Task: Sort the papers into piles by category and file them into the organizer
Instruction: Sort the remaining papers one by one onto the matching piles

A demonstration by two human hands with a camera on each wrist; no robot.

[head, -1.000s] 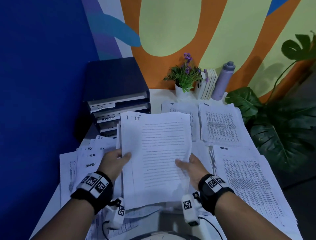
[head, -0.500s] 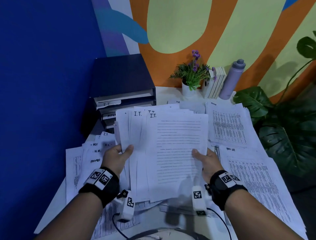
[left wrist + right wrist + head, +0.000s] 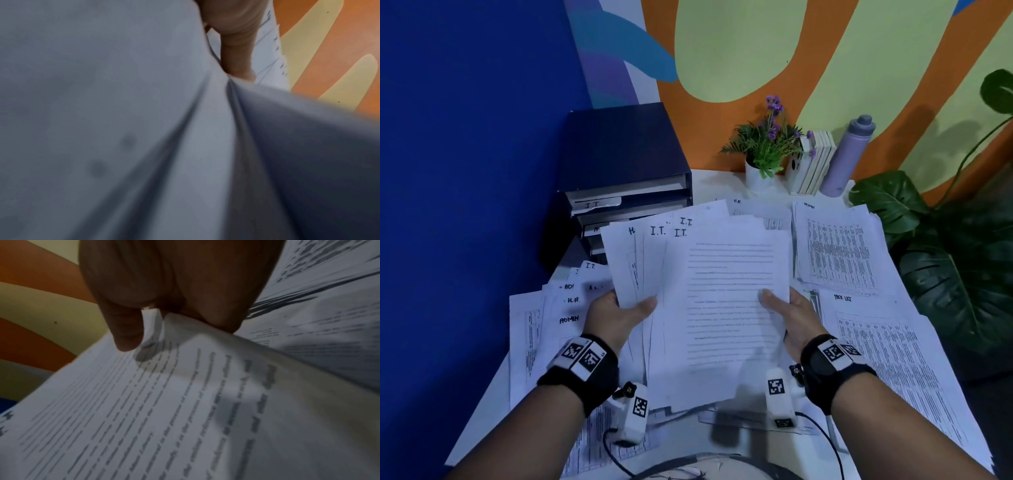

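Both hands hold a fanned sheaf of white printed sheets up off the table. The left hand grips the sheaf's left edge, thumb on top and fingers hidden behind; the right hand pinches the frontmost page at its right edge, thumb pressed on the print. In the right wrist view the thumb sits on that typed page, with a small curl of paper at its tip. Several fanned corners carry a handwritten "I.T.", and one at the far left seems to begin with "H", so the sheaf may still be mixed.

Under and to the left of the left hand lies a loose spread of overlapping white papers marked "ADMIN" and "H.R.", not yet squared into piles. To the right of the right hand, a stack of table-printed sheets headed with a handwritten title lies on the white table, and beyond it another stack marked "ADMIN". A sheet labelled "H.R." peeps out past the sheaf.

Beyond the left hand stands the dark blue tiered paper organizer, its top tray tagged "I.T." and showing a pale edge that may be paper. By this look, sorting is partway: some piles exist, the left-hand spread remains, and most filing is still ahead.
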